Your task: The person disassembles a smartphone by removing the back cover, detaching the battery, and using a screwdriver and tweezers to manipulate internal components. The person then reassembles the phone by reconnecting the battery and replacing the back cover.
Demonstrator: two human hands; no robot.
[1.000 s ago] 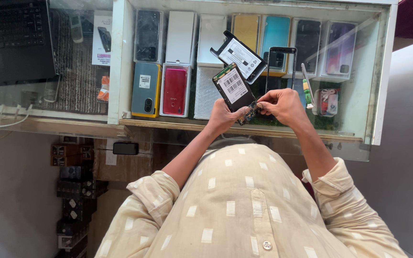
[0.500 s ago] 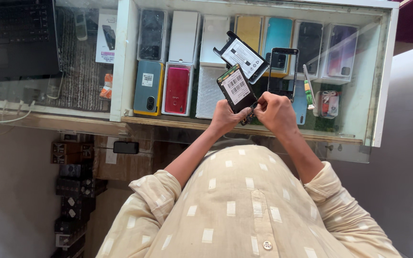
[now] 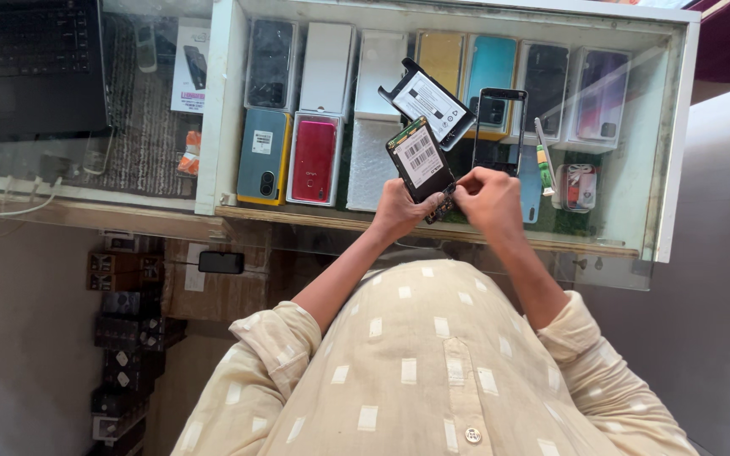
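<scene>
My left hand (image 3: 400,207) grips an opened phone (image 3: 421,160) by its lower end, fingers wrapped around the edge, so the body stands tilted above the near edge of the glass-topped bench (image 3: 433,232). A white barcode label covers most of the upturned inner face. My right hand (image 3: 490,198) is closed in a pinch at the phone's lower right corner, fingertips touching the circuit board there (what they pinch is too small to tell).

Just beyond the phone, a black back cover (image 3: 429,101) with its own white label lies at a slant on the glass. Right of it lies an empty black phone frame (image 3: 500,127), and farther right a thin tool with a green handle (image 3: 544,152). Under the glass, rows of boxed phones: a red one (image 3: 314,160) and a grey-blue one (image 3: 264,152) to the left, a teal one (image 3: 490,63) behind. A dark laptop (image 3: 31,63) sits at the far left.
</scene>
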